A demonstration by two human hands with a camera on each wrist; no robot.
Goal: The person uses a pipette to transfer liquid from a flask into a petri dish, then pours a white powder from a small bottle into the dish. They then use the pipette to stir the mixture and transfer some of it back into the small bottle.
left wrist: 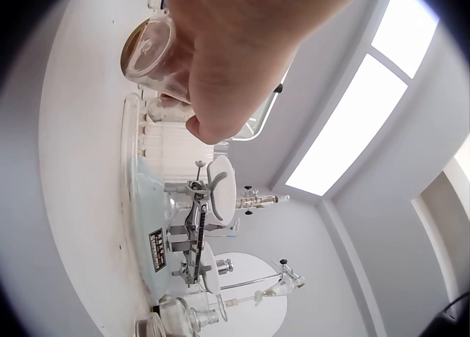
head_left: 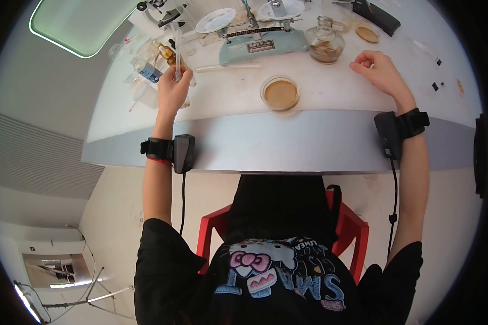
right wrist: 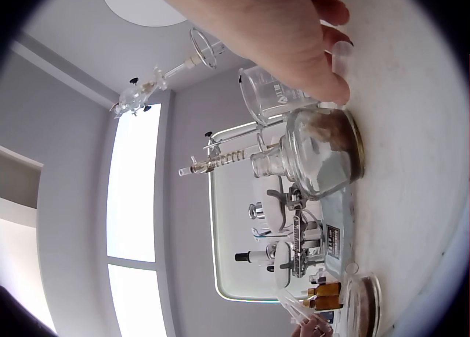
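Note:
My left hand (head_left: 173,89) is raised over the left part of the white table (head_left: 228,111) and grips a thin clear glass tube (head_left: 177,51) that stands upright. The left wrist view shows that hand's (left wrist: 220,58) underside, with a round glass vessel (left wrist: 150,47) right beside it. My right hand (head_left: 378,69) rests on the table at the right with its fingers loosely curled, just right of a round glass flask (head_left: 324,44) holding brown matter. In the right wrist view a small clear piece (right wrist: 341,56) lies at that hand's fingertips (right wrist: 330,36).
A petri dish of brown stuff (head_left: 280,93) sits near the front edge between my hands. Behind it stands a teal balance (head_left: 260,40) with white pans. Amber bottles (head_left: 165,52), glassware and a microscope crowd the back left. A beaker (right wrist: 272,94) stands by the flask.

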